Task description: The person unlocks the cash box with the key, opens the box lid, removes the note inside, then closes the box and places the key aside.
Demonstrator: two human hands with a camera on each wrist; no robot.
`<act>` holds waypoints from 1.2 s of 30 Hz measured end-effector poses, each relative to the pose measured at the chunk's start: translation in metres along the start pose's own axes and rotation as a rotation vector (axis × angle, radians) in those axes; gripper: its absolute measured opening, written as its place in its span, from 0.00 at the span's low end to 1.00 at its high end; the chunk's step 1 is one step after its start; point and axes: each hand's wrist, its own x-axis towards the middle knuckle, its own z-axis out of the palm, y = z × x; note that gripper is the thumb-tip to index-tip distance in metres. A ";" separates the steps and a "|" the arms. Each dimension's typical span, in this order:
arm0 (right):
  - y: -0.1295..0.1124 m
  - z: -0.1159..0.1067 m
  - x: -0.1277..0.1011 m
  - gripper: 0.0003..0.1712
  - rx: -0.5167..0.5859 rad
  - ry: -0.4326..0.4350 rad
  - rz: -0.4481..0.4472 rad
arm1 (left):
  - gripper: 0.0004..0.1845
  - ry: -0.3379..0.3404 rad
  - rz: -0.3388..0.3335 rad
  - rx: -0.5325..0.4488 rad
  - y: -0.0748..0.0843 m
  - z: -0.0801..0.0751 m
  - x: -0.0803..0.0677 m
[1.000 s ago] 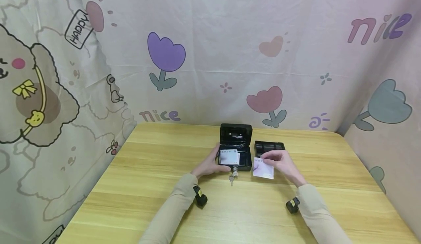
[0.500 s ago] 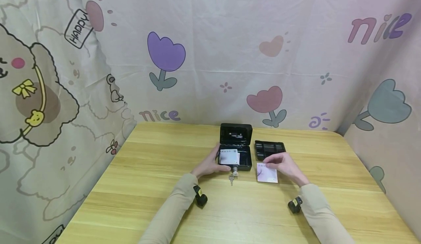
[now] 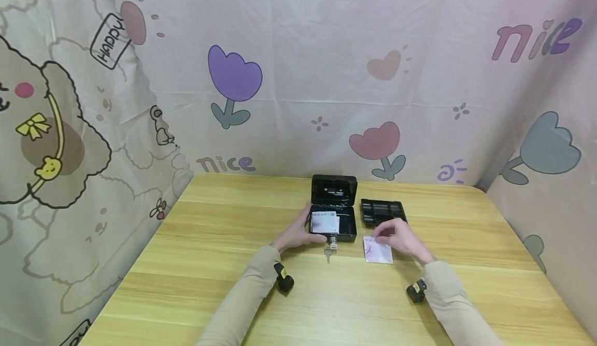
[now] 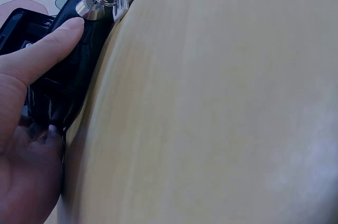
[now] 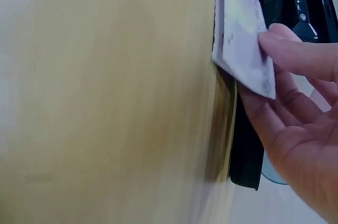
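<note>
Head view: right hand (image 3: 400,238) pinches banknotes (image 3: 379,252); left hand (image 3: 298,233) steadies cashbox (image 3: 333,221).

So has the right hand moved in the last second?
Yes. The right hand with the banknotes came down toward the person, away from the black tray.

wooden table (image 3: 210,263) | cartoon-print cloth backdrop (image 3: 289,76) behind | black tray (image 3: 381,211) near box

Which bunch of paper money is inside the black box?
The white-looking stack of notes lies inside the open cash box. The purple stack is outside, on the table, under the right hand.
</note>
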 end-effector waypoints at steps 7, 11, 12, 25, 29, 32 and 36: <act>0.004 0.004 0.000 0.08 -0.058 -0.008 -0.013 | 0.67 0.002 0.003 -0.003 -0.001 0.000 0.001; 0.006 0.004 0.000 0.08 -0.063 -0.015 -0.002 | 0.67 0.003 0.002 0.012 -0.001 0.001 0.001; 0.006 0.004 0.000 0.08 -0.063 -0.016 0.000 | 0.67 0.003 0.001 0.013 -0.001 0.001 0.001; 0.003 0.005 0.000 0.08 -0.089 -0.027 0.015 | 0.66 0.006 -0.006 0.013 0.000 0.000 0.000; 0.004 0.005 0.000 0.09 -0.094 -0.028 0.011 | 0.67 0.007 -0.004 0.000 0.000 0.001 0.000; 0.004 0.005 0.000 0.08 -0.095 -0.025 0.005 | 0.67 0.007 -0.004 -0.002 0.000 0.001 0.000; 0.004 0.006 -0.001 0.07 -0.098 -0.021 -0.008 | 0.67 0.007 -0.004 0.003 0.000 0.001 -0.001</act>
